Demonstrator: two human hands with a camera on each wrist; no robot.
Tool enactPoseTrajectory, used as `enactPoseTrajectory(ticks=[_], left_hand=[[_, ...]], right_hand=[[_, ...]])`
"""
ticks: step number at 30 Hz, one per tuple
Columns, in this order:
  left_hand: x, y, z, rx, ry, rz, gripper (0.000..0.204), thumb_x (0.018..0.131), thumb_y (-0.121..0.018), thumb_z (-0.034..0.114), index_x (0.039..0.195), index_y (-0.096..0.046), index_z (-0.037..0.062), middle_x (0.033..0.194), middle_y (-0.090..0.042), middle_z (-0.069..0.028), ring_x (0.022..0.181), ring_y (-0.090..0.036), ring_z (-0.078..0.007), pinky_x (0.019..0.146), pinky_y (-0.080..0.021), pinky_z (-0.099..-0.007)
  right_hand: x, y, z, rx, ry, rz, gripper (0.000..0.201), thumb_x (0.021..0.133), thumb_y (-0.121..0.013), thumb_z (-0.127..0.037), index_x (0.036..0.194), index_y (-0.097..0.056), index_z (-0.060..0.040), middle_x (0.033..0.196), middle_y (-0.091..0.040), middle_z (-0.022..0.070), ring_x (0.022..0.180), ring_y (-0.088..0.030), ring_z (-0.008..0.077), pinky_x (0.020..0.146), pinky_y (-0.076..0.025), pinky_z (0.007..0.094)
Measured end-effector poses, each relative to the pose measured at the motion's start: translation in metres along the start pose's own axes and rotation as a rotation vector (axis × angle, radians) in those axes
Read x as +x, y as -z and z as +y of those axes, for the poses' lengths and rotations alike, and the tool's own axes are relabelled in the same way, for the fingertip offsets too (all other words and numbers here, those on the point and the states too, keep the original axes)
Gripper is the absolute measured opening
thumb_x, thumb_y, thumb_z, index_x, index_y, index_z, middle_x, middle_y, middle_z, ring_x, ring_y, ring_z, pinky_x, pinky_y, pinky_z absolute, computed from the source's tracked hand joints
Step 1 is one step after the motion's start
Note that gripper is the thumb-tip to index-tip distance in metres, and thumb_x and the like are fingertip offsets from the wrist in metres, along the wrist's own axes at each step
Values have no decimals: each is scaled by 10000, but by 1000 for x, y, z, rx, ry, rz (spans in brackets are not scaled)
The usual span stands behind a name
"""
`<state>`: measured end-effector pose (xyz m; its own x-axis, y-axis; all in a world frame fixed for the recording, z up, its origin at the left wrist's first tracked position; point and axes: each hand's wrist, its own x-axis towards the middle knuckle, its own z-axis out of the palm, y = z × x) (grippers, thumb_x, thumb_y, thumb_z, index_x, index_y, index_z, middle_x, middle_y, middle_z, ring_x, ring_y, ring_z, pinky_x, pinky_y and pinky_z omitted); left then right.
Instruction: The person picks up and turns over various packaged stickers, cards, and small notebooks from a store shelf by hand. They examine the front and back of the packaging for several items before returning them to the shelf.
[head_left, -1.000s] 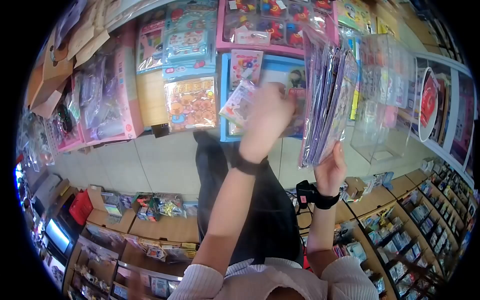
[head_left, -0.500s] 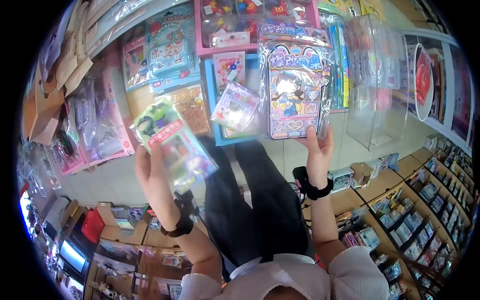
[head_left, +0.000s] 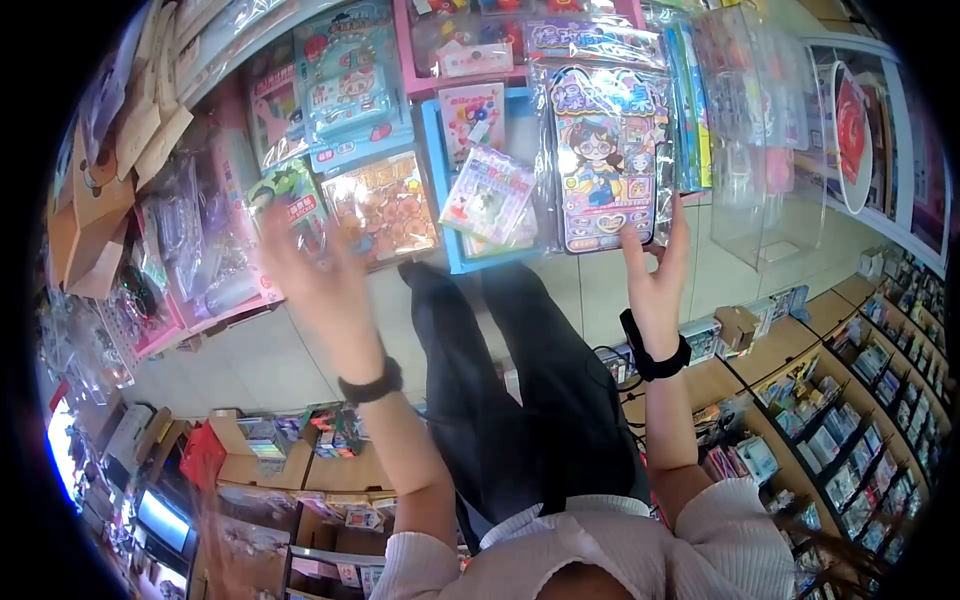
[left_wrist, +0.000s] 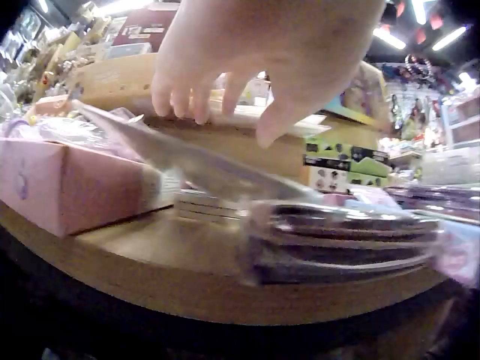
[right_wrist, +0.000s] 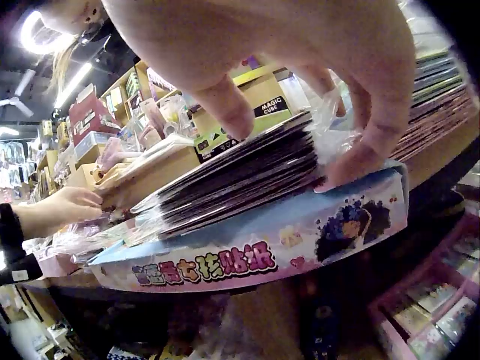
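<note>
My left hand (head_left: 320,285) is blurred, fingers spread, beside a green sticker packet (head_left: 290,195) left of an orange-brown packet (head_left: 385,205). In the left wrist view that hand (left_wrist: 262,52) hangs over a blurred, tilted packet (left_wrist: 195,161), apart from it. A thick stack of purple packets (head_left: 605,160) lies over the right part of a blue box (head_left: 437,170). At its lower edge is my right hand (head_left: 655,285), thumb and fingers apart; in the right wrist view its fingers (right_wrist: 360,161) touch the clear wrapping at the stack's (right_wrist: 240,176) end.
A small pastel packet (head_left: 490,195) lies in the blue box's left part. Behind are a pink box (head_left: 405,50) of wrapped figures and blue packets (head_left: 350,95). Clear plastic boxes (head_left: 765,180) stand at right, and a pink box (left_wrist: 82,184) of bags at left.
My left hand has let go of the green packet, which is now beside the orange-brown one. The purple stack lies a little farther right, and my right hand's fingers have spread at its edge.
</note>
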<state>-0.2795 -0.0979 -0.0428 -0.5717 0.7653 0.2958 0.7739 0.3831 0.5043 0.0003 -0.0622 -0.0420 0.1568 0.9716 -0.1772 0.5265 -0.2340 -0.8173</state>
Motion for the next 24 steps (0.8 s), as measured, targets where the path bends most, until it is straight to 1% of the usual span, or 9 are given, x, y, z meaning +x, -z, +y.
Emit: enactPoseTrajectory(ticks=[1,3,5,9,11,12,14,18,24], left_hand=[[-6,-1,8,-195,-10,-151,468,776,-647,92,1204,-467,31,1266,-434,-167,1152,-420,-352,955,-360,-406],[-19,-9,24,-127,-321,-401,507,737,-690,126,1204,-500,74,1349,-369,-142,1221,-365,-346,989,-327,-419],[-26,-9,53,-96,-422,-593,584,671,-736,173,1212,-521,125,1374,-350,-130,1244,-347,-337,1005,-303,-446],[-35,-27,62,-107,-473,-647,651,632,-751,204,1234,-511,147,1380,-345,-123,1246,-342,-349,1005,-296,-463],[-39,-31,59,-88,-458,-615,646,621,-756,203,1222,-525,158,1372,-359,-117,1227,-356,-358,993,-309,-461],[-42,-33,58,-87,-460,-617,646,621,-756,203,1222,-525,158,1372,-359,-117,1227,-356,-358,993,-309,-461],[-51,-34,56,-58,-455,-558,618,622,-759,204,1200,-546,155,1351,-391,-109,1170,-409,-328,967,-332,-442],[-63,-37,56,-39,-418,-468,590,624,-764,207,1176,-563,150,1330,-419,-98,1106,-442,-306,925,-355,-430],[-62,-35,68,-16,-338,-429,498,625,-767,207,1078,-592,99,1325,-421,-88,1102,-422,-317,898,-355,-423]], right_hand=[[-1,1,0,-116,69,-9,654,826,-628,-154,1345,-271,22,1248,-399,192,1104,-443,244,885,-393,343],[-2,1,2,-229,135,-16,709,809,-650,-163,1357,-242,24,1274,-375,209,1163,-399,277,955,-348,375],[-3,1,5,-165,144,-47,817,760,-698,-161,1371,-191,34,1341,-303,233,1267,-281,326,1039,-231,410],[-6,4,4,-52,159,-102,832,721,-721,-115,1382,-224,-20,1385,-230,247,1305,-219,363,1039,-247,405],[-9,4,4,-272,299,-130,746,713,-700,-37,1361,-338,-112,1392,-213,243,1304,-219,383,1030,-268,406],[-9,3,9,-271,296,-128,746,713,-700,-37,1361,-338,-112,1392,-213,243,1304,-219,383,1030,-268,406],[-7,-1,21,-327,380,-37,648,716,-650,44,1291,-465,-191,1380,-245,234,1280,-266,393,1015,-297,402],[3,-6,21,-318,396,37,653,677,-623,105,1242,-524,-206,1345,-318,216,1233,-347,378,991,-336,394],[3,-7,25,-283,423,64,673,669,-630,104,1250,-518,-217,1342,-329,199,1222,-361,366,984,-343,393]])
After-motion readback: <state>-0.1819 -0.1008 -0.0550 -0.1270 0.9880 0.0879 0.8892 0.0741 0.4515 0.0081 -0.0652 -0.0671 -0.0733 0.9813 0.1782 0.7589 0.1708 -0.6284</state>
